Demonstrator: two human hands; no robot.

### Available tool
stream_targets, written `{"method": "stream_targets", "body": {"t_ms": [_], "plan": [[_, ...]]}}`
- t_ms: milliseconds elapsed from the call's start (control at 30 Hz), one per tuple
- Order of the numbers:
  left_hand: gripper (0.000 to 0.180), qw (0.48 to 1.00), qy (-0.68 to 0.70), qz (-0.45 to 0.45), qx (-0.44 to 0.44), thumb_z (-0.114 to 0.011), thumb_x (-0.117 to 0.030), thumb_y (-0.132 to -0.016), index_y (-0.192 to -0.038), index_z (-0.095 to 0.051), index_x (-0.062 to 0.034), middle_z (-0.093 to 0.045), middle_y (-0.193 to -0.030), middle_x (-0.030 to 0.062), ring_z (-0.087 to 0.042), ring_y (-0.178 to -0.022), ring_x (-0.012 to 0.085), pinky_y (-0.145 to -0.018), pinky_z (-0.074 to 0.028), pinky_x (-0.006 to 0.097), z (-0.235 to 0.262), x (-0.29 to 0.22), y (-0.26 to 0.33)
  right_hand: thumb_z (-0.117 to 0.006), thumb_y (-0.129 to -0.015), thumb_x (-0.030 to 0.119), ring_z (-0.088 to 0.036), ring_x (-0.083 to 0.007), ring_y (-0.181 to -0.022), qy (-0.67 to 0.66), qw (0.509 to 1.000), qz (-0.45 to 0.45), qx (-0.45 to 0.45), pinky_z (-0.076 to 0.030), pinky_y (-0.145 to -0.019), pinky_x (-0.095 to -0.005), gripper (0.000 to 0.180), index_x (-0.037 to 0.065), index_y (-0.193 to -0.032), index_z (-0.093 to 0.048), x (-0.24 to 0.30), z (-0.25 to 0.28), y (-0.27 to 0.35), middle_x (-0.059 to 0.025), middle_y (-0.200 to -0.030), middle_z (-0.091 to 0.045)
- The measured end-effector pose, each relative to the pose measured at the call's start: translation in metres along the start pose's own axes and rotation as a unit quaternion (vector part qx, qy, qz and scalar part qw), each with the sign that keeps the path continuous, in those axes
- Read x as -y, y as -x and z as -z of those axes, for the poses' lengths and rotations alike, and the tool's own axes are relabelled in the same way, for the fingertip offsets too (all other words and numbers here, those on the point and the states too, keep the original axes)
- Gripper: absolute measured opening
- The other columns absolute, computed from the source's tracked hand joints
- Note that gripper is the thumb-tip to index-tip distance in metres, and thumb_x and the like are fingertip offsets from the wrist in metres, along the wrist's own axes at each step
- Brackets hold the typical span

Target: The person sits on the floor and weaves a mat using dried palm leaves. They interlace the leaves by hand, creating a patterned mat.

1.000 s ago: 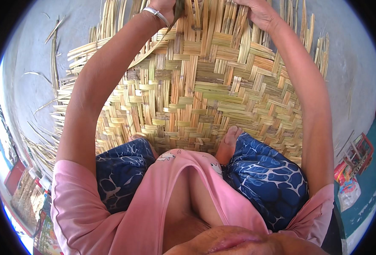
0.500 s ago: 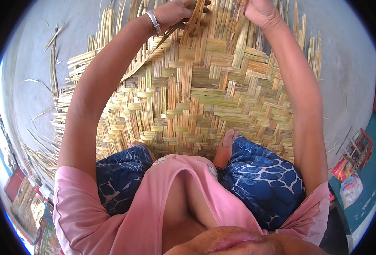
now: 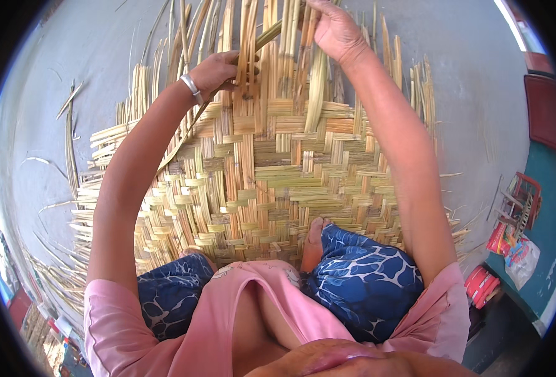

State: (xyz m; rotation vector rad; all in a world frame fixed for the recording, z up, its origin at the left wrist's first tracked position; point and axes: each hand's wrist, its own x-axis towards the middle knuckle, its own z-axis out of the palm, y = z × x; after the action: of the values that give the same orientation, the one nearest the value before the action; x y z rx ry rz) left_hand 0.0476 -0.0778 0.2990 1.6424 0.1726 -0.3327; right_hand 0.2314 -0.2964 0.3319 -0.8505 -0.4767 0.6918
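A half-woven mat (image 3: 278,173) of pale yellow and green split strips lies on the floor in front of me, partly under my feet. My left hand (image 3: 218,74) is at its far edge, fingers curled round several upright loose strips (image 3: 246,38). One long darker strip (image 3: 268,34) crosses these upright strips, slanting from beside my left hand up toward the right hand. My right hand (image 3: 337,34) is closed near the top of the picture, beside the strip tops; its fingertips are partly cut off, and they seem to pinch the long strip's end.
Unwoven strip ends fan out along the mat's left side and far edge. Some loose strips (image 3: 70,141) lie on the grey floor at the left. To the right, a red rack (image 3: 526,204) and a plastic packet (image 3: 521,261) rest on a green surface.
The view has shifted, so the mat sits lower. My left hand has come down the upright strips, while my right hand has moved left; the long strip now slants between them.
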Motion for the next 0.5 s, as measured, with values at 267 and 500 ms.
{"method": "stream_targets", "body": {"t_ms": [267, 500], "plan": [[0.031, 0.993, -0.019, -0.008, -0.112, -0.063, -0.014, -0.097, -0.121, -0.063, 0.0054, -0.072, -0.097, 0.0069, -0.072, -0.082, 0.0156, -0.071, -0.059, 0.029, 0.029, 0.038, -0.013, -0.065, -0.098, 0.039, -0.070, -0.0250, -0.083, -0.005, 0.996, 0.055, -0.069, -0.057, -0.077, -0.0353, 0.031, 0.009, -0.098, -0.062, 0.036, 0.008, 0.009, -0.0111, -0.101, -0.071], [0.024, 0.985, -0.122, 0.041, -0.112, -0.066, -0.015, -0.096, -0.113, -0.067, 0.0028, -0.074, -0.084, 0.0081, -0.071, -0.064, 0.0134, -0.055, -0.054, 0.026, 0.030, 0.022, -0.004, -0.062, -0.101, 0.021, -0.067, -0.0214, -0.099, 0.044, 0.994, 0.052, -0.083, -0.055, -0.092, -0.0403, 0.012, 0.010, -0.104, -0.065, 0.016, 0.013, 0.040, -0.0072, -0.104, -0.070]]}}
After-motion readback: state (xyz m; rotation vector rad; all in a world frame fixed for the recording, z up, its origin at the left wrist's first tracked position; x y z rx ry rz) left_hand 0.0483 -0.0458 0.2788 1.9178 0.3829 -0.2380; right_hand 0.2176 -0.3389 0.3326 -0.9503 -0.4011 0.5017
